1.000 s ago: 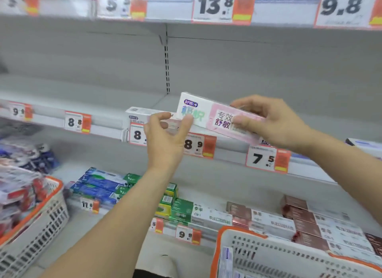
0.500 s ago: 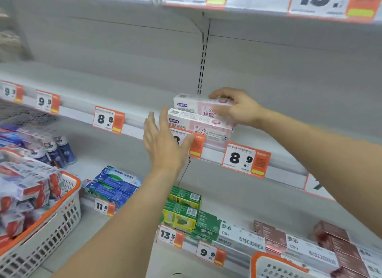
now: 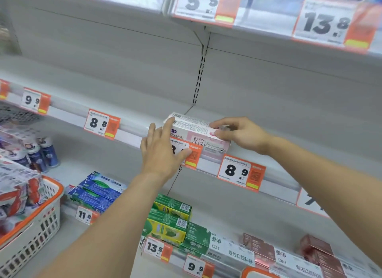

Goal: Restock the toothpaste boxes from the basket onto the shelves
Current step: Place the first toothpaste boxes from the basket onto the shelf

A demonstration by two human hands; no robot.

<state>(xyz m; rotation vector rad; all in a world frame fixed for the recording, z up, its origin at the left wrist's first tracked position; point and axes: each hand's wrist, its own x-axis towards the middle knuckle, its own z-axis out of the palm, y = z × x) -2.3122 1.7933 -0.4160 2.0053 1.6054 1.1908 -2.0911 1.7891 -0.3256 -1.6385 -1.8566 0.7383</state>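
Note:
Two white-and-pink toothpaste boxes lie stacked at the front edge of the middle shelf [image 3: 132,130]. The top box [image 3: 192,123] shows its printed back face; the lower box [image 3: 203,142] sits behind an 8.9 price tag. My right hand [image 3: 237,134] pinches the right end of the top box. My left hand [image 3: 163,151] is flat with its fingers spread, its fingertips touching the left end of the stack. A white basket with an orange rim [image 3: 41,215], full of toothpaste boxes, stands at the lower left.
The middle shelf is bare on both sides of the stack. Below are blue boxes [image 3: 99,190], green and yellow boxes [image 3: 169,219] and brown-red boxes [image 3: 318,253]. Small bottles [image 3: 41,153] stand at the left. A second basket rim [image 3: 254,272] shows at the bottom.
The pink box, held in the air by both hands a second ago, now rests on the other box. My left hand has risen to touch the stack's left end.

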